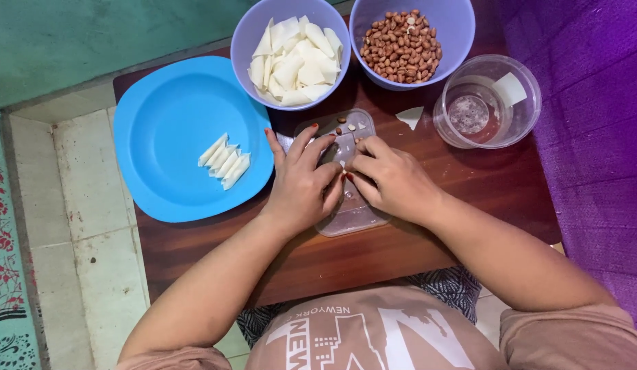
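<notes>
While my left hand (301,181) and right hand (390,179) pinch a wrapper (342,164) shut over the clear lid (349,219), peanuts (401,44) and spare wrappers (294,62) sit along the worktop's (414,253) far edge, within reach.

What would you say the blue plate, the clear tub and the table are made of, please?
The blue plate looks like plastic: even, saturated colour with a soft sheen. The clear tub seems to be thin plastic, transparent with a moulded rim. The table appears to be dark wood or wood-look laminate, since it shows grain streaks and a mild gloss.
</notes>
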